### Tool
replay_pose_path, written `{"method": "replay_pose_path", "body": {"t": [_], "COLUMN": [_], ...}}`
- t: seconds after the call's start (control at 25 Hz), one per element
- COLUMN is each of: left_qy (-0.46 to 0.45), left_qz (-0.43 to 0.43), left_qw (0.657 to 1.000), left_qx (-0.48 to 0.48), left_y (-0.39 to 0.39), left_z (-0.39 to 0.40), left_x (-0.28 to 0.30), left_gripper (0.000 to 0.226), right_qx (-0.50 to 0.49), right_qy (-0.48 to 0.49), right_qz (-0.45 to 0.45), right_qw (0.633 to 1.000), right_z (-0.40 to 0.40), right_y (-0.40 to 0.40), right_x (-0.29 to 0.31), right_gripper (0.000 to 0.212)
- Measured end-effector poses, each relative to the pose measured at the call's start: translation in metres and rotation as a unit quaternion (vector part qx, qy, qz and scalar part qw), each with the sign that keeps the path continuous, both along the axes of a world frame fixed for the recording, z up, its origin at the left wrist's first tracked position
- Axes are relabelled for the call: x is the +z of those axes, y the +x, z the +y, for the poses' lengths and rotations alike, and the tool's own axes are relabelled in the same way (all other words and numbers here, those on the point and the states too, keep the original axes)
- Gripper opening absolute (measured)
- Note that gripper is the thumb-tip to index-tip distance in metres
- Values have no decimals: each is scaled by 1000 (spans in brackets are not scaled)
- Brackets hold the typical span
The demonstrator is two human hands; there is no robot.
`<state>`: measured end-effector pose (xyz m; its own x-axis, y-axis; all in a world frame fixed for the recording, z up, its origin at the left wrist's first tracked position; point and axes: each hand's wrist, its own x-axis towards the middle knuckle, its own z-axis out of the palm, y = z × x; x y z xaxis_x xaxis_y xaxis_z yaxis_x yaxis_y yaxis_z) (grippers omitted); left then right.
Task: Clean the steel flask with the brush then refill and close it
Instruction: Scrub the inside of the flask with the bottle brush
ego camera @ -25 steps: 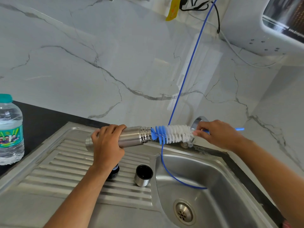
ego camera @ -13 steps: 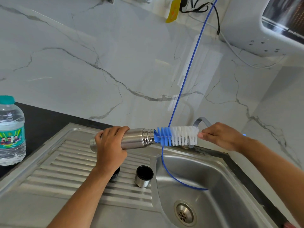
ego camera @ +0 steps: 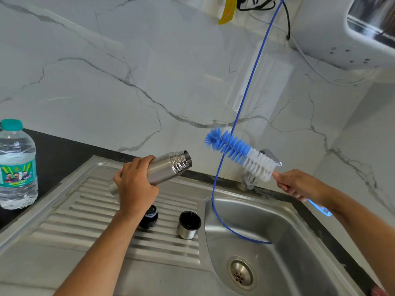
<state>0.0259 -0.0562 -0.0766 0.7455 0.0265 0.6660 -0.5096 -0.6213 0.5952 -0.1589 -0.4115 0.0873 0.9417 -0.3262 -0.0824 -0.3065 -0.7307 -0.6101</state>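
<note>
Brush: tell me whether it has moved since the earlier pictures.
Yes. The brush has come out of the flask, its tip now clear of the mouth, right of it and higher against the wall.

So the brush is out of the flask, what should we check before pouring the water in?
1. Flask held firmly: ok, the left hand wraps its body.
2. Flask mouth clear: ok, the brush is fully out, held off to the side by the right hand.
3. Flask clean and empty inside: cannot tell, the inside is not visible.
4. Water bottle ready: not ok, it stands capped on the counter and both hands are busy.
5. Stopper and steel cup within reach for closing: ok, both sit on the draining board.
</note>
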Motion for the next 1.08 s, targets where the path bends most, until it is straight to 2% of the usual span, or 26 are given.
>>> {"method": "replay_pose_path", "body": {"t": [0.24,0.36,0.56,0.68,0.88,1.08], "left_qy": [-27,-74,-160,-191,-224,-227], "left_qz": [16,45,72,81,113,121], "left_qw": [999,996,983,977,967,965], "left_qx": [-15,-31,-45,-41,-49,-60], "left_y": [-4,-5,-5,0,6,7], "left_z": [-1,3,11,16,21,21], "left_x": [3,8,22,23,24,26], "left_gripper": [79,79,77,75,73,74], "right_qx": [-17,-9,22,71,153,187], "right_qy": [33,56,-46,-111,-163,-189], "right_qz": [-50,-73,-114,-89,-70,-30], "right_qw": [998,996,992,987,972,963], "right_z": [14,30,68,93,132,150], "right_y": [12,22,71,112,183,234], "right_x": [-30,-48,-92,-118,-137,-148], "right_gripper": [53,50,33,26,24,24]}}
